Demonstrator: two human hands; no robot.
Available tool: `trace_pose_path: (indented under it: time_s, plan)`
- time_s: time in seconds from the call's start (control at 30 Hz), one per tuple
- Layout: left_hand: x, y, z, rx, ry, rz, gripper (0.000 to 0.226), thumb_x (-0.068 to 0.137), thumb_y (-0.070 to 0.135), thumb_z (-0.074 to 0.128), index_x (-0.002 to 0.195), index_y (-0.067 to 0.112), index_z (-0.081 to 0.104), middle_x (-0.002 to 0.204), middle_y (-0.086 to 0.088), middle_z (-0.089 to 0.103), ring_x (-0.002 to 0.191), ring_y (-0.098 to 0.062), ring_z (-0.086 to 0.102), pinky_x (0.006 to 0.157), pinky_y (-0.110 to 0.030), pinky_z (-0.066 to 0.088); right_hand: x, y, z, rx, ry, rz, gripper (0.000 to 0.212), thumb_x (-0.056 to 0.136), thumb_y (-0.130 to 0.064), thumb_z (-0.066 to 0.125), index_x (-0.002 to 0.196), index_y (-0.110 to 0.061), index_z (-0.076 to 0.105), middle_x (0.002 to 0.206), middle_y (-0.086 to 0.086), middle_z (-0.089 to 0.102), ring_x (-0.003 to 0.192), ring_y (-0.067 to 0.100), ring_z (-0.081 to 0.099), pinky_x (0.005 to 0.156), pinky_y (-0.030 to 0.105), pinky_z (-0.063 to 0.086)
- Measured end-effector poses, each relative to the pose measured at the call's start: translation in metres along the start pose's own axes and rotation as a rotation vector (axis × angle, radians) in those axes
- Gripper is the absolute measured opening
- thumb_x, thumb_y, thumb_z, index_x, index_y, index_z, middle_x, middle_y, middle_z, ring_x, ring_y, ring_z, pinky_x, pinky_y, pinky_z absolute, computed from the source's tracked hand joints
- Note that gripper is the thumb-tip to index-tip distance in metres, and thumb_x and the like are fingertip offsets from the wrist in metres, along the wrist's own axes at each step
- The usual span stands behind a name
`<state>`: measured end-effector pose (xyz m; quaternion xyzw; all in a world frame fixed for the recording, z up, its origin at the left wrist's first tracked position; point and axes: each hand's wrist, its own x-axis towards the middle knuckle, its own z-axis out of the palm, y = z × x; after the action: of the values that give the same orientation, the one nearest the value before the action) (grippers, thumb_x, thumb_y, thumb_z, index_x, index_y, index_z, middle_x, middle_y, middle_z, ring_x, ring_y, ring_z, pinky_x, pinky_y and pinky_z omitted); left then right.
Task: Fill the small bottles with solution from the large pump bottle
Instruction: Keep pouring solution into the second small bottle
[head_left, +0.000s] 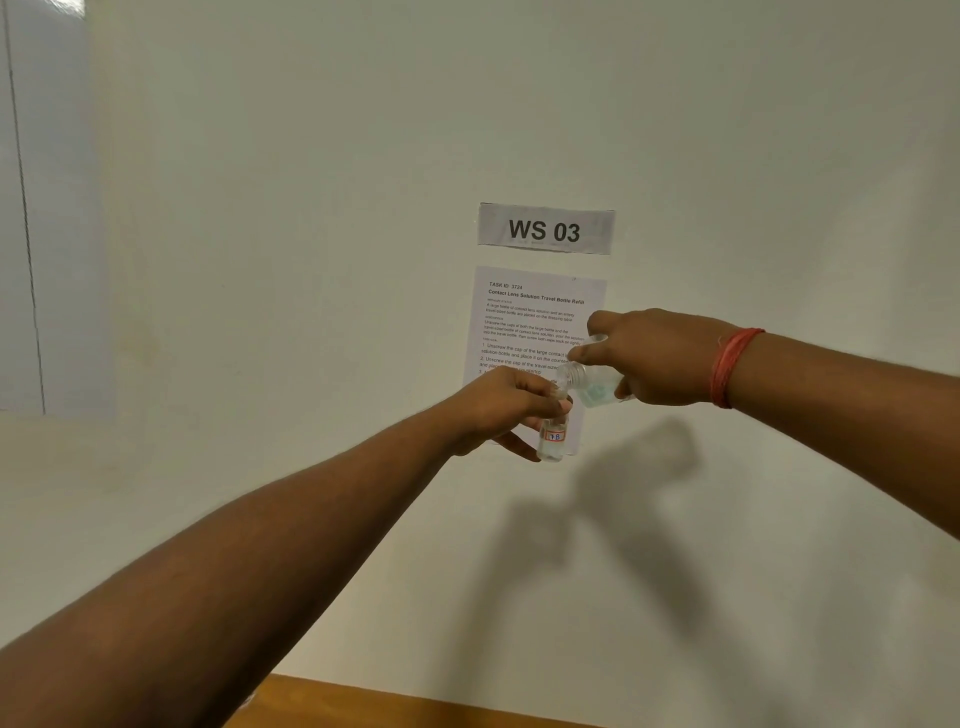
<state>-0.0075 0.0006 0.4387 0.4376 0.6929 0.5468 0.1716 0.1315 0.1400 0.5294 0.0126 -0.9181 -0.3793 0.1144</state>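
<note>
The left hand (501, 402) pinches the small labelled bottle (554, 439) near its neck, holding it upright in the air in front of the wall sheet (524, 312). The right hand (657, 358) grips the larger clear bottle (589, 383), which lies tilted almost level with its open threaded mouth pointing left. That mouth sits just above and right of the small bottle's opening, so the pour appears to hinge on keeping the two mouths aligned.

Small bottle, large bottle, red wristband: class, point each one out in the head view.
Small bottle (552, 439), head view: on its labelled body.
Large bottle (592, 387), head view: on its clear shoulder below the neck.
Red wristband (732, 366), head view: on the band's middle.
</note>
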Motion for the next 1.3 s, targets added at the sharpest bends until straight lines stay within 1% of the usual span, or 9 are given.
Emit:
trace_pose_path:
  time_s: [0.13,0.27,0.5,0.67,0.9,1.03,1.3]
  plan:
    - [0.001,-0.002,-0.001,0.001,-0.003,0.002,0.024,0.094,0.014,0.07,0.116,0.006,0.073,0.117,-0.009,0.074,0.107,-0.025,0.072,0.081,-0.054,0.063,0.002,0.0,0.002,0.0,0.003,-0.004,0.07,0.088,-0.027,0.069,0.15,-0.029,0.035,0.136,0.004,0.044,0.105,0.028,0.06,0.088,0.035,0.053]
    - [0.003,-0.004,-0.002,-0.019,-0.012,0.002,0.022,0.094,0.015,0.071,0.114,0.006,0.074,0.113,-0.009,0.076,0.105,-0.024,0.073,0.081,-0.055,0.063,0.004,0.0,0.004,-0.001,0.007,-0.003,0.07,0.088,-0.027,0.07,0.149,-0.029,0.036,0.136,0.003,0.044,0.103,0.027,0.061,0.088,0.036,0.053]
    - [0.005,-0.008,-0.002,-0.031,-0.003,0.005,0.023,0.094,0.015,0.071,0.114,0.007,0.074,0.112,-0.007,0.077,0.102,-0.021,0.074,0.077,-0.049,0.065,0.006,-0.001,0.007,0.0,0.003,-0.003,0.07,0.089,-0.027,0.069,0.15,-0.029,0.035,0.136,0.003,0.044,0.103,0.027,0.06,0.085,0.033,0.051]
    - [0.007,-0.011,-0.002,-0.034,-0.009,0.007,0.023,0.093,0.016,0.072,0.114,0.007,0.074,0.114,-0.009,0.076,0.106,-0.025,0.072,0.081,-0.054,0.063,0.007,-0.001,0.009,0.007,-0.004,-0.003,0.07,0.089,-0.026,0.068,0.151,-0.028,0.034,0.138,0.003,0.043,0.107,0.026,0.059,0.087,0.031,0.048]
    - [0.01,-0.015,-0.002,-0.036,-0.014,0.002,0.022,0.093,0.015,0.072,0.113,0.006,0.075,0.112,-0.009,0.076,0.104,-0.025,0.073,0.081,-0.055,0.063,0.009,-0.003,0.012,0.009,-0.01,-0.007,0.07,0.089,-0.026,0.069,0.15,-0.029,0.035,0.136,0.003,0.044,0.104,0.027,0.06,0.086,0.033,0.05]
    - [0.011,-0.016,-0.001,-0.036,-0.011,-0.001,0.022,0.093,0.015,0.071,0.113,0.005,0.075,0.111,-0.01,0.076,0.103,-0.024,0.073,0.079,-0.052,0.064,0.01,-0.002,0.013,-0.006,-0.011,-0.007,0.07,0.089,-0.027,0.068,0.151,-0.029,0.034,0.138,0.004,0.043,0.106,0.028,0.059,0.087,0.032,0.049]
    - [0.01,-0.016,0.0,-0.027,-0.005,-0.004,0.022,0.094,0.015,0.07,0.114,0.006,0.075,0.11,-0.008,0.076,0.103,-0.022,0.072,0.078,-0.05,0.064,0.011,-0.003,0.016,0.01,-0.016,-0.01,0.069,0.089,-0.026,0.068,0.15,-0.028,0.035,0.137,0.004,0.043,0.105,0.028,0.06,0.087,0.034,0.052]
